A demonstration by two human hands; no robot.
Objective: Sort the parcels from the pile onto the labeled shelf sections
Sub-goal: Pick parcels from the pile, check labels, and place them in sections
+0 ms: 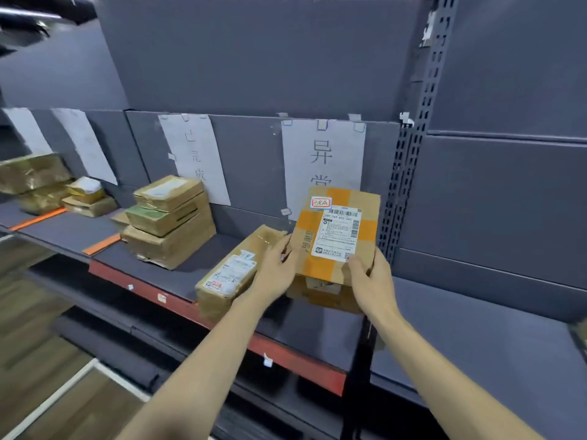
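Hands first: the left hand (275, 265) cups the left edge of a cardboard parcel with orange tape (336, 236), fingers curled round its corner, and the right hand (370, 282) grips its lower right corner with the thumb on the front face. Between them the parcel is tilted up, label toward the person, its bottom resting on or just above another carton (320, 292) lying flat on the shelf (317, 331).

It sits right in front of the paper sign reading 异常 (324, 160), yet the small red-bordered sticker (320, 203) on it looks to read the same as the next sign to the left, 已完成 (195, 157). If that reading is right, I would say the parcel belongs one section over, so the sticker is worth checking against the sign before letting go. Either way, it should be laid flat with the label up and square to the back wall, not left leaning.

A long brown parcel (230, 274) lies just beside the left hand, overhanging the red shelf edge (286, 354); a careless swing leftward could knock it off. Further left, a stack of three cartons (170, 222) already fills much of the 已完成 section, beyond an orange divider strip (101, 244), with more parcels (35, 182) past that.
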